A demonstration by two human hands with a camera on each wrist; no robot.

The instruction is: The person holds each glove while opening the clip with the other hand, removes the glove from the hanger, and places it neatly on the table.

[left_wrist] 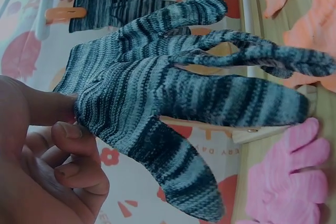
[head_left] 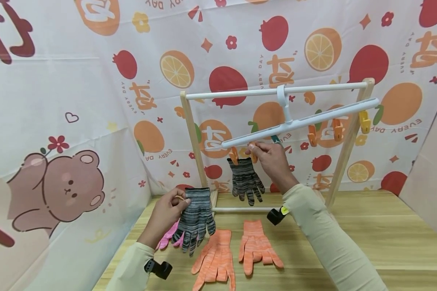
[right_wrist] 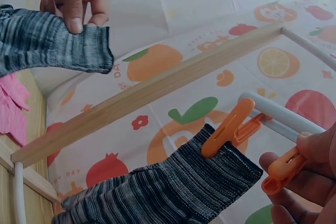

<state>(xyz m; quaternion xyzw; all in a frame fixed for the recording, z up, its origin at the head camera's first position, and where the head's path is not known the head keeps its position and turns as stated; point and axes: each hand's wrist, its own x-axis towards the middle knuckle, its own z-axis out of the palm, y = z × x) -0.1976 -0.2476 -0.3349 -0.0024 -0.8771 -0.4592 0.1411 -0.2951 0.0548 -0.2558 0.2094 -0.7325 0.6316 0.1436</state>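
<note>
My left hand (head_left: 170, 210) pinches the cuff of a grey-and-black striped knit glove (head_left: 197, 214), which dangles with its fingers down. A second striped glove (head_left: 245, 180) hangs below the low left end of a white hanger (head_left: 298, 123), its cuff gripped by an orange clip (right_wrist: 228, 129). At that cuff's other corner, my right hand (head_left: 273, 159) pinches another orange clip (right_wrist: 286, 169) between thumb and fingers. In the right wrist view this clip sits beside the cuff's edge; whether it bites the fabric I cannot tell.
The tilted hanger hooks over the white top bar (head_left: 236, 93) of a wooden rack (head_left: 193, 133). Two orange clips (head_left: 337, 129) and a yellow clip (head_left: 364, 122) hang on its right half. Orange gloves (head_left: 218, 256) and a pink glove (left_wrist: 291, 182) lie on the wooden table (head_left: 378, 234).
</note>
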